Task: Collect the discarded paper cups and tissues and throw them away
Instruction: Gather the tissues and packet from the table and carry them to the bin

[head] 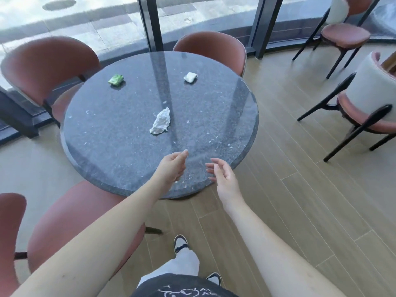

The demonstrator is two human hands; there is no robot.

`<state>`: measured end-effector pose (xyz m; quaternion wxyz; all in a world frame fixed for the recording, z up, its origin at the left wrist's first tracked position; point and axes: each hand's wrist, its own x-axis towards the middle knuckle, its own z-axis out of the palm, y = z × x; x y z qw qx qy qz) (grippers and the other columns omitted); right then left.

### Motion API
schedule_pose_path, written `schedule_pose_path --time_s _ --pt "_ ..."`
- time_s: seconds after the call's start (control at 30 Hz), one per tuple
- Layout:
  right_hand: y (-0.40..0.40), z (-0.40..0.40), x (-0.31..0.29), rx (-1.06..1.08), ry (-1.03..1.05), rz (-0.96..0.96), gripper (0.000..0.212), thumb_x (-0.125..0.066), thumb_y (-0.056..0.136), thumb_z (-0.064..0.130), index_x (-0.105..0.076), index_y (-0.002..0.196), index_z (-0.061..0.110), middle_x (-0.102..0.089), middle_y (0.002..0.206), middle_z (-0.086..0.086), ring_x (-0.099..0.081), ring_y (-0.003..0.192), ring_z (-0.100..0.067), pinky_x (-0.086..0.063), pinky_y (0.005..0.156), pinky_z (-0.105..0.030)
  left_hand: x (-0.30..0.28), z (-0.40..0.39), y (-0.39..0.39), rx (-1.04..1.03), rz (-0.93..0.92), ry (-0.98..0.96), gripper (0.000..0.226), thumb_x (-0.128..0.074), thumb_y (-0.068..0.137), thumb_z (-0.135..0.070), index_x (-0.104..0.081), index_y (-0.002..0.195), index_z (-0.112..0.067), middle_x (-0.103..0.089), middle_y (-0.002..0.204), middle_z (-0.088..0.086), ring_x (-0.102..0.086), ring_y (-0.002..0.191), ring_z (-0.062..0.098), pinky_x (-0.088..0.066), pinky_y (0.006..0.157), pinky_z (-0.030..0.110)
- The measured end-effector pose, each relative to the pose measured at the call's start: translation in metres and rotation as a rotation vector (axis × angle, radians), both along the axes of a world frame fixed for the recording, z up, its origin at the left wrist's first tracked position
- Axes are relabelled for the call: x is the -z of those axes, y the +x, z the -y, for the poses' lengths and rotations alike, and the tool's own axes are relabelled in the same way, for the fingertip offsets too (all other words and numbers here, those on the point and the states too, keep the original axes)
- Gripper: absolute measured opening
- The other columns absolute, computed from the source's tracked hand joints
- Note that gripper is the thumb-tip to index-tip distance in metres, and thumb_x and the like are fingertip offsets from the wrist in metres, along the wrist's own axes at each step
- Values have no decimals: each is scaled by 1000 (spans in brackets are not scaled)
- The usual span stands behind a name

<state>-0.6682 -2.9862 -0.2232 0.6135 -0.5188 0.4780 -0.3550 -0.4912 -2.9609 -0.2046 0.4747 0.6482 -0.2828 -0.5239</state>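
Observation:
A crumpled white tissue (160, 123) lies near the middle of the round dark stone table (111, 146). A green crumpled wrapper (116, 79) sits at the far left of the tabletop. A small white packet (190, 77) rests at the far right. My left hand (172, 167) hovers over the near edge of the table, fingers loosely curled and holding nothing. My right hand (222, 175) is beside it, just past the table's near rim, fingers apart and empty. Both hands are short of the tissue. No paper cup is in view.
Reddish padded chairs surround the table: one at the far left (46, 65), one at the far side (214, 50), one at the near left (70, 224). More chairs (368, 97) stand at the right on the wooden floor. Glass windows run behind the table.

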Motion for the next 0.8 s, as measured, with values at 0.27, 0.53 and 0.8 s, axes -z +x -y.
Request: schedule_pose_path --time_s 0.27,0.53,0.8 --pt "54 64 -3 -69 24 -92 20 -41 107 20 -58 115 28 -67 114 5 -64 93 5 -49 82 -15 -4 66 92 -135 -96 -71 60 -38 107 -42 -28 50 -27 -22 47 -8 -16 38 9 -9 42 21" --pt "96 119 -8 -84 29 -90 20 -42 107 25 -57 116 34 -66 116 12 -64 101 3 -48 84 -18 7 121 134 -118 -43 -64 42 -37 109 -31 -54 75 -13 -26 42 -10 -16 35 6 -13 39 14" --pt "127 180 1 -156 40 -66 22 -40 108 27 -57 120 28 -65 119 10 -62 110 -5 -48 97 -29 30 163 158 -267 179 24 36 -40 97 -3 -55 121 -24 -62 78 -3 -54 53 8 -38 41 17"
